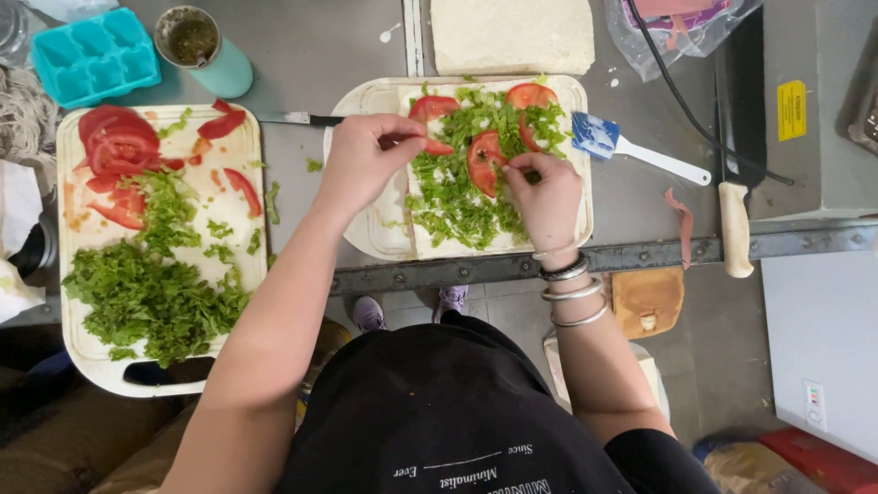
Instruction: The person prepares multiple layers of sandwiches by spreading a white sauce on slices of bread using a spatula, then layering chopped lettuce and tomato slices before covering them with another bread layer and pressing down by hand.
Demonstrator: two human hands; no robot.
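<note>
A flatbread covered with shredded lettuce (453, 197) and tomato slices (483, 160) lies on a white cutting board (370, 233). My left hand (366, 160) pinches a tomato slice (430, 112) at the flatbread's upper left. My right hand (544, 197), with silver bangles on the wrist, has its fingertips closed on the lettuce beside the middle tomato slice. A second white board (242, 146) to the left carries more tomato slices (119, 146) and a heap of chopped lettuce (151, 293).
A knife (297, 119) lies between the boards. A blue spatula (631, 151) rests right of the flatbread, another flatbread (512, 35) behind it. A teal ice tray (91, 55) and teal cup (206, 50) stand at the back left. A white-handled tool (734, 229) lies right.
</note>
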